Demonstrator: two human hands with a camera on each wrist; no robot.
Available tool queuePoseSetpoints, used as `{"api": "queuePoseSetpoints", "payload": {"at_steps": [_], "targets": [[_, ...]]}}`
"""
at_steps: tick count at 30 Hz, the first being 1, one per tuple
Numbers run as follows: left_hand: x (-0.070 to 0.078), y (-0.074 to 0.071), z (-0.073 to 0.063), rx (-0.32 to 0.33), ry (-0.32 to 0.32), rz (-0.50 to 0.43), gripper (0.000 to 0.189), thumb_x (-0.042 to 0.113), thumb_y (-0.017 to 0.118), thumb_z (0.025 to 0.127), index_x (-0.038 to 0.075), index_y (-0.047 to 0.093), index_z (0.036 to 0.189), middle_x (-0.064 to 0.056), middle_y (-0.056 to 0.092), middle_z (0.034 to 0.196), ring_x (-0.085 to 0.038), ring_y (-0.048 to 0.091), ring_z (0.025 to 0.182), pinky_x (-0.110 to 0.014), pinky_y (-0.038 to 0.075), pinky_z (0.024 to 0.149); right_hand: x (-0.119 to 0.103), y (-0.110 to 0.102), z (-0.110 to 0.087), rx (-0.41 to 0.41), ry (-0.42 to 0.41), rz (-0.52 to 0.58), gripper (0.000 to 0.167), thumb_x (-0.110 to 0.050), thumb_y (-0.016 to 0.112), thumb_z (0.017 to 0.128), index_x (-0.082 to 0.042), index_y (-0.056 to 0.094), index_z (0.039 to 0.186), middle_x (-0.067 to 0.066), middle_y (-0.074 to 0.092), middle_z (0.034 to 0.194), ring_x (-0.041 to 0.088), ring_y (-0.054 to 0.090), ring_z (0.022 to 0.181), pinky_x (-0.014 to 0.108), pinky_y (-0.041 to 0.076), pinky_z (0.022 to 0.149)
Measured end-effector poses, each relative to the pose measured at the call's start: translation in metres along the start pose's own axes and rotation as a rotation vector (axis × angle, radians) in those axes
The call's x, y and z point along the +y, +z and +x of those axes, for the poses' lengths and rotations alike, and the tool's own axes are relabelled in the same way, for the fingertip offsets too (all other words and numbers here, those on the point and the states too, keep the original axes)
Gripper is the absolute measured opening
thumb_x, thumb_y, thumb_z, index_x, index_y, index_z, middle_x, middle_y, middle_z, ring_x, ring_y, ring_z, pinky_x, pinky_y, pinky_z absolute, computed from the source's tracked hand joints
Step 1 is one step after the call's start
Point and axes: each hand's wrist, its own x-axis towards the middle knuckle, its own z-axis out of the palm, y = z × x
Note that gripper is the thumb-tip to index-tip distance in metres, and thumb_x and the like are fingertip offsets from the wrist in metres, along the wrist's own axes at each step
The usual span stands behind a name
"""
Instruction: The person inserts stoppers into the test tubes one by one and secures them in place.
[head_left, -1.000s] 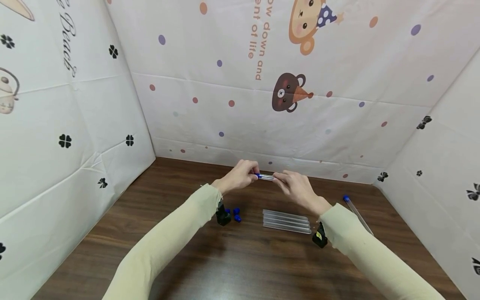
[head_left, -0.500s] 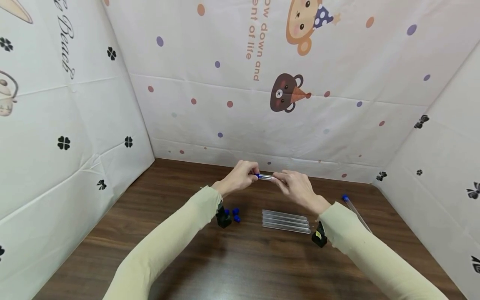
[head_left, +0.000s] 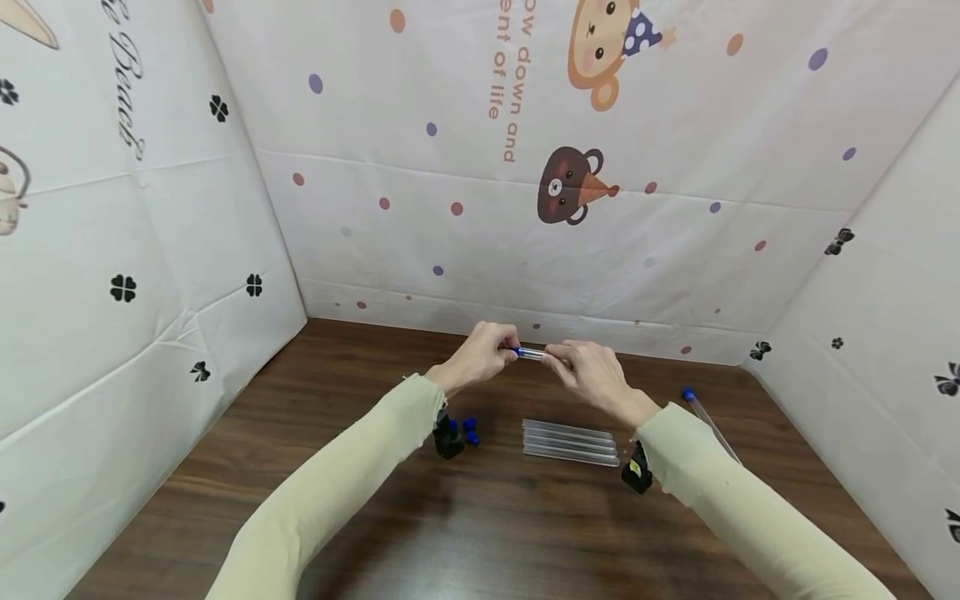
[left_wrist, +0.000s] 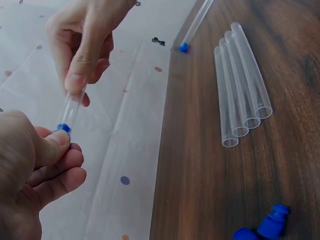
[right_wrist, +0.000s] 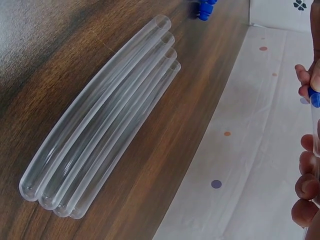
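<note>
A clear test tube (left_wrist: 73, 107) spans the gap between my two hands above the back of the table. With thumb and fingers, my left hand (head_left: 478, 358) pinches the blue stopper (left_wrist: 63, 128) at the tube's mouth. My right hand (head_left: 592, 372) grips the tube farther along, its thumb and fingers covering the rest. In the left wrist view the stopper sits at the tube's end, partly hidden by the left thumb. The right wrist view catches the blue stopper and both hands' fingertips only at its right edge.
Several uncapped test tubes (right_wrist: 100, 120) lie side by side on the brown wooden table (head_left: 525, 533). Loose blue stoppers (left_wrist: 273, 221) rest left of them, near the left wrist. A tube with a blue stopper (head_left: 701, 412) lies at the right. Printed white cloth (head_left: 420, 242) walls the back and sides.
The head view has drifted slightly. Both hands keep the same grip on the tube and stopper, with no other visible movement.
</note>
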Motion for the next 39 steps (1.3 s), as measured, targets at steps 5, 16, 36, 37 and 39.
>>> {"api": "queuePoseSetpoints", "payload": {"at_steps": [5,16,36,37,39], "targets": [[0.002,0.000,0.000,0.009,-0.002,0.003,0.005,-0.002,0.064,0.088,0.002,0.066,0.085,-0.008,0.070,0.085,-0.013,0.062,0.072,-0.021,0.051,0.066,0.000,0.001,0.001,-0.011,0.005,0.008,0.016,-0.030,0.063,0.093,-0.018,0.074,0.092,-0.004,0.063,0.069,0.008,0.049,0.052,0.022,0.029,0.040],[-0.004,-0.001,-0.002,0.012,0.009,-0.013,0.004,0.001,0.063,0.090,0.003,0.065,0.093,-0.008,0.070,0.090,-0.014,0.066,0.079,-0.023,0.053,0.070,0.001,0.002,0.003,-0.025,0.020,0.039,0.018,-0.030,0.063,0.094,-0.016,0.075,0.096,-0.001,0.071,0.080,0.013,0.059,0.060,0.028,0.041,0.046],[-0.012,-0.003,0.003,-0.134,-0.097,-0.076,0.025,0.017,0.047,0.103,0.004,0.065,0.113,-0.010,0.070,0.094,-0.021,0.067,0.082,-0.025,0.053,0.070,0.007,0.005,0.002,-0.044,0.073,0.084,0.017,-0.030,0.061,0.095,-0.015,0.069,0.097,0.000,0.068,0.085,0.016,0.062,0.071,0.036,0.050,0.061],[-0.012,-0.003,0.003,-0.147,-0.102,-0.069,0.025,0.017,0.046,0.103,0.004,0.064,0.113,-0.010,0.070,0.094,-0.021,0.067,0.082,-0.025,0.053,0.070,0.007,0.005,0.002,-0.047,0.071,0.085,0.016,-0.030,0.061,0.095,-0.015,0.068,0.097,0.000,0.068,0.085,0.016,0.063,0.071,0.036,0.050,0.060],[-0.010,-0.003,0.003,-0.173,-0.112,-0.058,0.025,0.016,0.045,0.103,0.003,0.064,0.112,-0.008,0.069,0.092,-0.021,0.068,0.081,-0.024,0.053,0.068,0.007,0.006,0.001,-0.043,0.056,0.081,0.016,-0.028,0.061,0.095,-0.015,0.069,0.098,0.000,0.070,0.086,0.016,0.064,0.071,0.036,0.050,0.060]]}}
